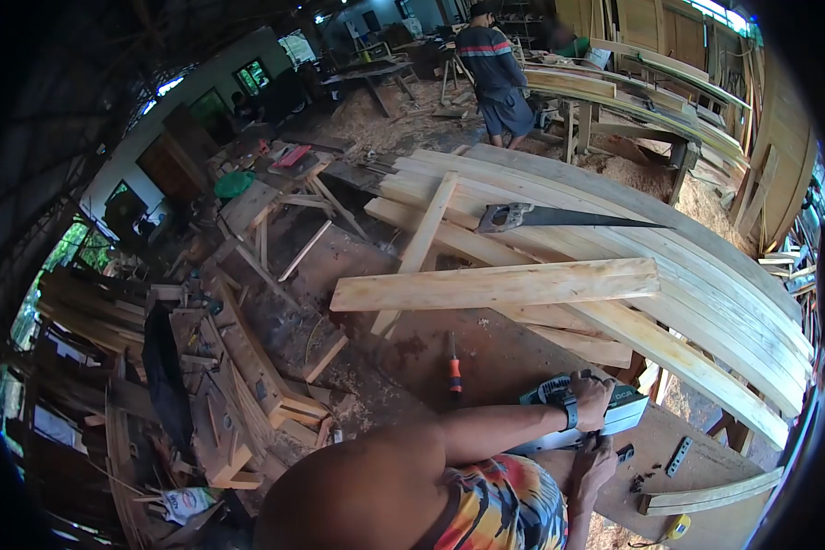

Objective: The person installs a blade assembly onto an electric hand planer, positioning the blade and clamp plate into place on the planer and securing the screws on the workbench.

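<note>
A teal and silver electric planer (pixel 624 412) with DCA lettering lies on the brown work surface in front of me. My left hand (pixel 592 400), with a watch at its wrist, grips the planer's upper side. From below, my right hand (pixel 596 461) reaches the planer's near edge with fingers pinched; what they hold is too small to make out. Close by are a small black part (pixel 625 453), dark bits, and a flat metal piece with holes (pixel 679 456). Farther left lies a screwdriver (pixel 455 368) with an orange-red and black handle.
A handsaw (pixel 559 218) rests on long stacked planks (pixel 687 275). One loose board (pixel 495 286) lies across others. Near the front are a curved wood piece (pixel 710 493) and a yellow tape measure (pixel 677 526). Another person (pixel 490 73) stands by a far bench.
</note>
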{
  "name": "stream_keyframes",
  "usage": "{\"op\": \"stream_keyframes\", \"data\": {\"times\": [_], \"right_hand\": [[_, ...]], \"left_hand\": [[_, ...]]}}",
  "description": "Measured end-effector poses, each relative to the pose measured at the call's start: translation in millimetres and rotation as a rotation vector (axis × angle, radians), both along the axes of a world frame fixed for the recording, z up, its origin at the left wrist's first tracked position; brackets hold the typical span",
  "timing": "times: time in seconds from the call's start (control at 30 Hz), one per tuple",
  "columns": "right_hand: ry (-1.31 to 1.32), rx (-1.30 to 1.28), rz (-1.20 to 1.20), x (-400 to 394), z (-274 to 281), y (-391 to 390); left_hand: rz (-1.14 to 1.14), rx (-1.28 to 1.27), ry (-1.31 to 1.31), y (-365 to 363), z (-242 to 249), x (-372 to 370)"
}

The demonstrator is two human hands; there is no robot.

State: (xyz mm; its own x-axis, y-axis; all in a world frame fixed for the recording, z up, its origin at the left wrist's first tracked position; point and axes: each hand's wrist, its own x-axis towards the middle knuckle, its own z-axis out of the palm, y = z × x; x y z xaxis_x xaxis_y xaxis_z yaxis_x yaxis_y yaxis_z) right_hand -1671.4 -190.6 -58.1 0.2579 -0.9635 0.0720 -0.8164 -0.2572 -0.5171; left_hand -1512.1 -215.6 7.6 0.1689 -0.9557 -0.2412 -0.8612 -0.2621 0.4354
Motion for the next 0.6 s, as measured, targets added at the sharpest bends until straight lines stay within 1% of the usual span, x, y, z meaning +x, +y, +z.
{"op": "stream_keyframes", "data": {"times": [0.13, 0.23, 0.33, 0.37, 0.43, 0.53, 0.6], "right_hand": [[0.040, 0.079, 0.018, -3, 5, -2], [-0.072, 0.000, 0.033, -2, 9, 3], [0.003, 0.040, 0.000, -5, -7, -5], [-0.008, 0.043, 0.005, -8, -11, -5], [-0.030, 0.046, 0.017, -6, 5, 0], [-0.087, -0.030, 0.063, -5, -2, 2], [-0.013, 0.060, 0.049, -4, -4, -1]], "left_hand": [[-0.011, 0.017, 0.011, 0, 1, 1], [-0.001, -0.030, -0.001, -1, -8, 0], [-0.006, 0.013, 0.004, -2, -5, 0], [-0.005, 0.013, 0.001, -2, -5, 0], [-0.001, 0.013, -0.006, -2, -6, -1], [0.003, -0.053, 0.002, -1, -12, 0], [0.000, -0.048, 0.015, -1, -11, 0]]}}
